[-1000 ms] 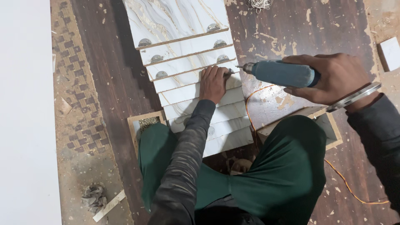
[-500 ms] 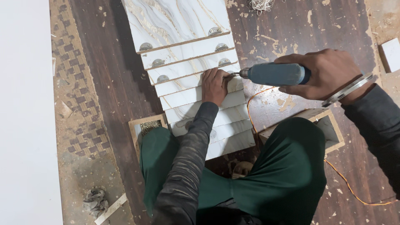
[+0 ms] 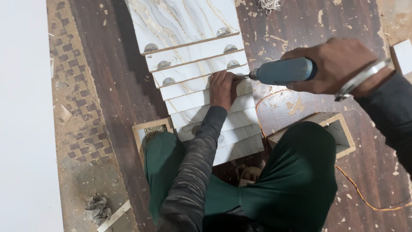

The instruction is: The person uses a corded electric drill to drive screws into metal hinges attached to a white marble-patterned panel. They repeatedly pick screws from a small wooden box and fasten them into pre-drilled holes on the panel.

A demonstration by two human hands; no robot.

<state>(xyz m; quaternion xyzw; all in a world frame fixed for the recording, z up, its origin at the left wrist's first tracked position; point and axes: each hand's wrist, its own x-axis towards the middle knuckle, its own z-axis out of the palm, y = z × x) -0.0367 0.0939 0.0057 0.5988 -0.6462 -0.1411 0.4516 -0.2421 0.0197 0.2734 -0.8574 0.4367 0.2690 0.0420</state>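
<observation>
Dusty floor [image 3: 300,25], screw box [image 3: 155,131], drill [image 3: 285,71]

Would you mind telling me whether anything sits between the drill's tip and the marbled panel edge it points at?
Nothing visible does: the blue power drill in the right hand meets the white marbled panel beside the left hand.

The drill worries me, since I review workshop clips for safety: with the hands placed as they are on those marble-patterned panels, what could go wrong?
1. The left hand presses the stacked panels right beside the bit of the drill; if the bit slips, it could hit the fingers.
2. The right hand holds the drill alone, so a jam might twist it.
3. The orange cord trails on the floor by the knee and could snag.
</observation>
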